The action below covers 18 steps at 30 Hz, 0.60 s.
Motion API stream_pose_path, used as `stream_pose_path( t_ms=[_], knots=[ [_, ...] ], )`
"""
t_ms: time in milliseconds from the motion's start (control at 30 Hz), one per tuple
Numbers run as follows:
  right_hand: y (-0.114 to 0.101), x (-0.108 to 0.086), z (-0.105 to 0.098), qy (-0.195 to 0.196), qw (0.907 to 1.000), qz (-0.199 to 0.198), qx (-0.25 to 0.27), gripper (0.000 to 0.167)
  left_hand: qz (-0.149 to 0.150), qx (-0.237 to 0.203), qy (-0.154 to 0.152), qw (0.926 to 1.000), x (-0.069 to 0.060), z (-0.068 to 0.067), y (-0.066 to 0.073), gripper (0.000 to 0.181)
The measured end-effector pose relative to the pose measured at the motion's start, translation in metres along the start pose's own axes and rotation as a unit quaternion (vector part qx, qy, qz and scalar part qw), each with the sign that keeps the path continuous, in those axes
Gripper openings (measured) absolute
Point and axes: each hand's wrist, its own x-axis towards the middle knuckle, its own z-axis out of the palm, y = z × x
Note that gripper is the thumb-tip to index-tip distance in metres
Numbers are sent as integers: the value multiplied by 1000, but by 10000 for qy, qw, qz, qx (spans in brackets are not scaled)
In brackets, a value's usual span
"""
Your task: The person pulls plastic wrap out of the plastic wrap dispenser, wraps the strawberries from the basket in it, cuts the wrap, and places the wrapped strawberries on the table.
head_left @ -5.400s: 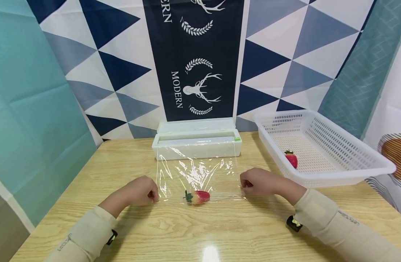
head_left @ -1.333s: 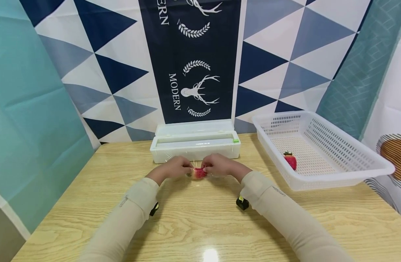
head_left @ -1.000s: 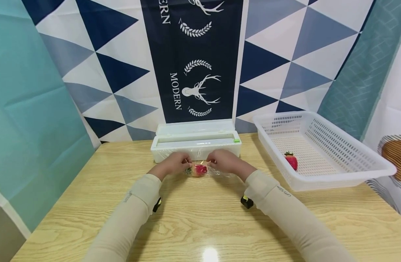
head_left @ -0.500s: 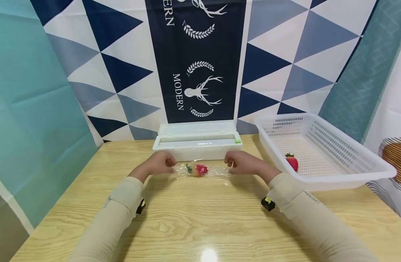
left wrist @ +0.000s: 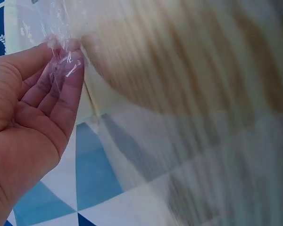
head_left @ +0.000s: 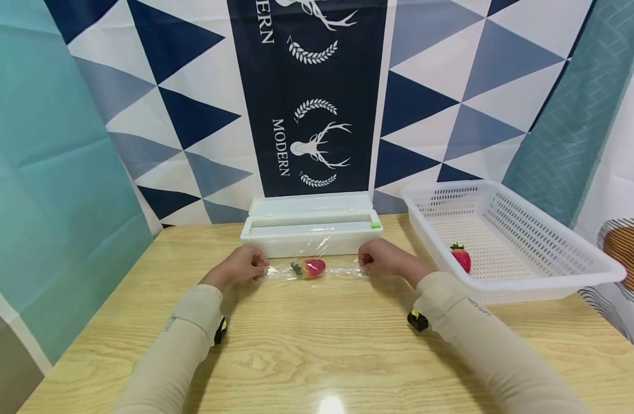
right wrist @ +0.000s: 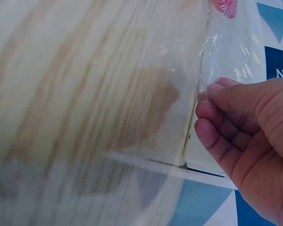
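Observation:
A strawberry (head_left: 314, 267) with green leaves lies in a bunched fold of clear cling film (head_left: 342, 270), in front of the white cling film dispenser (head_left: 311, 246). The film still runs back to the dispenser. My left hand (head_left: 241, 264) pinches the film's left end between thumb and fingertips, plain in the left wrist view, where the film (left wrist: 68, 66) shines over the fingers. At the right end my right hand (head_left: 384, 259) pinches it likewise; the right wrist view shows thumb and forefinger meeting on the film (right wrist: 231, 47), the strawberry's red tip (right wrist: 225, 7) beyond.
The dispenser's lid (head_left: 311, 202) stands raised at the back, and a green slider (head_left: 375, 225) sits at its right end. To the right, a white perforated basket (head_left: 544, 282) holds another strawberry (head_left: 461, 257). A patterned cloth (head_left: 317, 86) hangs behind the wooden table (head_left: 296, 351).
Earlier the film was spread flat over the strawberry. It has since been gathered around it and shifted back toward the dispenser. My hands met at the strawberry, then moved apart to the film's ends.

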Motion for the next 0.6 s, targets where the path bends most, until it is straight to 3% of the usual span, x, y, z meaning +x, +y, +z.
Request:
stream_pose_path(
  t_ms=[100,300,467,600],
  knots=[
    [1,3,1,-141,9997,120,-129,20,-153,-190,-108,9996,0,0,-2,4],
    [-2,5,-3,-317,9985,263,-363,12,-154,-377,-350,9986,-1,-7,-5,4],
    [-9,-1,-9,-151,9973,240,-682,14,-139,-27,211,9997,-6,-13,-6,12],
    [-15,-6,-13,65,9959,-85,-895,17,404,691,655,9946,-12,-14,2,13]
  ],
)
